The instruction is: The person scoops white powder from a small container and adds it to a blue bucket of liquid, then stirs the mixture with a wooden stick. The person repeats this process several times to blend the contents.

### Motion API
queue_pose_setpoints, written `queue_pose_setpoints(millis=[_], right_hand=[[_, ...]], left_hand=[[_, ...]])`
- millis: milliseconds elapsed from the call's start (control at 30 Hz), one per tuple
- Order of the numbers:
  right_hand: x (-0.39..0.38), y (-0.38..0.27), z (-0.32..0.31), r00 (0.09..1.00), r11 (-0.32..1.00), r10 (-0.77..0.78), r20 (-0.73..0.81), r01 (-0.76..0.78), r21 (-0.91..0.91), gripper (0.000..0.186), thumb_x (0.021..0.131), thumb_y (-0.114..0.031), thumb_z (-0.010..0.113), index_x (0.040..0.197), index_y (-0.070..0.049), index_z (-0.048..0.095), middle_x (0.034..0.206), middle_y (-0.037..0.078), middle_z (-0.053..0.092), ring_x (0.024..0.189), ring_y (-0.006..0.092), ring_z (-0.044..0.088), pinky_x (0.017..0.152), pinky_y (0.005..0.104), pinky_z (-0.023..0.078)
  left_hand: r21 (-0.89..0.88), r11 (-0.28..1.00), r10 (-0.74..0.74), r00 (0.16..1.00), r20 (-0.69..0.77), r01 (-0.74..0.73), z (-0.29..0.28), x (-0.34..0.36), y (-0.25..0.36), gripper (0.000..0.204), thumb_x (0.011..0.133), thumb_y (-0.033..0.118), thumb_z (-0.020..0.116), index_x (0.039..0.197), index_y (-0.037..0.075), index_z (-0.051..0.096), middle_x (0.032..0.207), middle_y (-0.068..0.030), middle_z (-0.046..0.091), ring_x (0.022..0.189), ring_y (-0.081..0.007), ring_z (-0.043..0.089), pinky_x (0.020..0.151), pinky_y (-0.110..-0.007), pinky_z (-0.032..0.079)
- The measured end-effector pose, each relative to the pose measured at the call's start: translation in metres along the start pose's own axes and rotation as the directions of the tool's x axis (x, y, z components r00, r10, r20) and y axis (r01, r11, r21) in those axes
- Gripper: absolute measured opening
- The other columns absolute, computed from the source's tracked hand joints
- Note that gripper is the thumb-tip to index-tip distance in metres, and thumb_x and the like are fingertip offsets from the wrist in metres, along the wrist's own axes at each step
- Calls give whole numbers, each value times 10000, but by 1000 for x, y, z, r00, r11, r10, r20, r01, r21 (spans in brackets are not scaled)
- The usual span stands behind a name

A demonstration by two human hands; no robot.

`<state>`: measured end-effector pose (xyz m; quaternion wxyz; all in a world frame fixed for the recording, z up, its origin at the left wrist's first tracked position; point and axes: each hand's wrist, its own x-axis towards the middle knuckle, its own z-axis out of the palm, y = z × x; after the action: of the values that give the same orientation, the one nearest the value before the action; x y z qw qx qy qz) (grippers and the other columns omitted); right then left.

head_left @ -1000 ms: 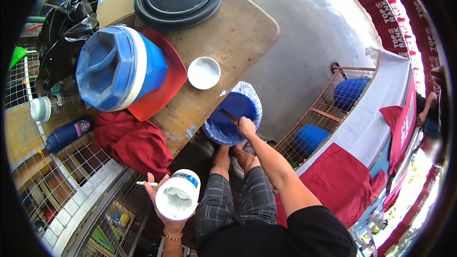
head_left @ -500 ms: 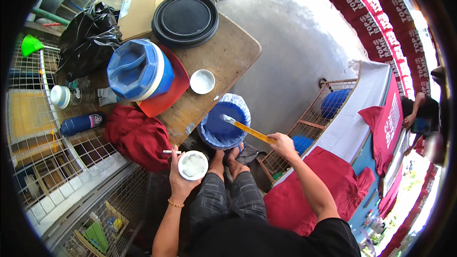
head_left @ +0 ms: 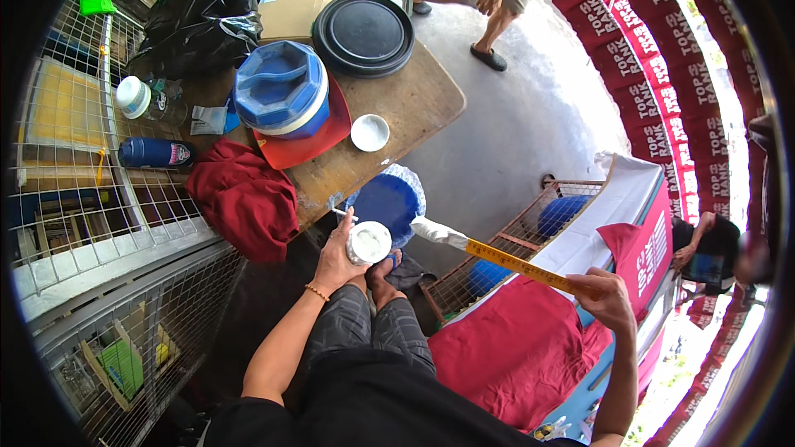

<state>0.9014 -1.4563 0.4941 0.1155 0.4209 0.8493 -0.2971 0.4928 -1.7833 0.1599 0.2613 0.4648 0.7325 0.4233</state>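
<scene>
My left hand [head_left: 334, 261] grips a white tub [head_left: 369, 242] holding white stuff, at the near edge of a plastic-lined bucket [head_left: 414, 178] of dark blue liquid [head_left: 387, 203]. A thin white stick [head_left: 344, 214] shows between that hand's fingers; its kind I cannot tell. Out to the right, my right hand [head_left: 606, 296] is closed round one end of a yellow measuring stick [head_left: 526, 268] with dark marks. Its far end carries a lumpy white mass [head_left: 439, 233], just right of the bucket; whether that is paste or wrapping I cannot tell.
A wooden table [head_left: 414, 108] bears a blue jug [head_left: 281, 87], a black lid [head_left: 363, 33] and a white bowl [head_left: 370, 132]. Maroon cloth [head_left: 244, 199] lies left, more [head_left: 513, 348] right. A wire rack [head_left: 513, 236] stands beyond. Another person [head_left: 497, 0] is at the far side.
My right hand has moved right, drawing the measuring stick from over the bucket. My left hand with the tub is nearer the bucket. Another person has come into view at the far side.
</scene>
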Motion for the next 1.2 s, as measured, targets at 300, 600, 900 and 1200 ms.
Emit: queue_pose_setpoints(millis=[300, 600, 900, 1200], right_hand=[[-2, -73, -34, 959, 931, -282, -6, 272, -244, 381, 857, -17, 840, 1195, -183, 894, 829, 22, 719, 667, 207, 702, 588, 395, 528], [7, -147, -1, 867, 677, -494, 66, 431, -596, 377, 957, -142, 731, 1321, -177, 821, 891, 8, 601, 747, 171, 644, 604, 374, 520], [-18, -180, -18, 844, 563, -510, 168, 475, -676, 362, 935, -160, 784, 1290, -137, 848, 907, -5, 599, 777, 165, 636, 628, 344, 511], [-51, -182, -61, 883, 626, -470, -7, 327, -708, 337, 849, -148, 846, 1174, -223, 892, 814, -32, 592, 750, 149, 604, 592, 354, 476]], left_hand=[[-39, 996, 80, 997, 6, -80, 16, 17, 26, 1441, 653, 154, 1052, 1828, 65, 221, 1729, -221, 516, 1498, -395, 606, 1260, -470, 510], [-56, 991, 119, 992, -31, -121, 13, 27, 58, 1504, 652, 157, 1056, 1833, 50, 132, 1823, -218, 394, 1566, -412, 547, 1272, -474, 503], [-85, 996, 25, 990, -140, -37, 11, 38, 78, 1473, 642, 147, 1062, 1820, 27, 186, 1814, -233, 406, 1605, -396, 507, 1303, -457, 466], [-68, 997, 24, 984, -178, -36, 7, 38, 72, 1489, 633, 149, 1070, 1819, 19, 179, 1784, -276, 436, 1592, -439, 514, 1314, -473, 457]])
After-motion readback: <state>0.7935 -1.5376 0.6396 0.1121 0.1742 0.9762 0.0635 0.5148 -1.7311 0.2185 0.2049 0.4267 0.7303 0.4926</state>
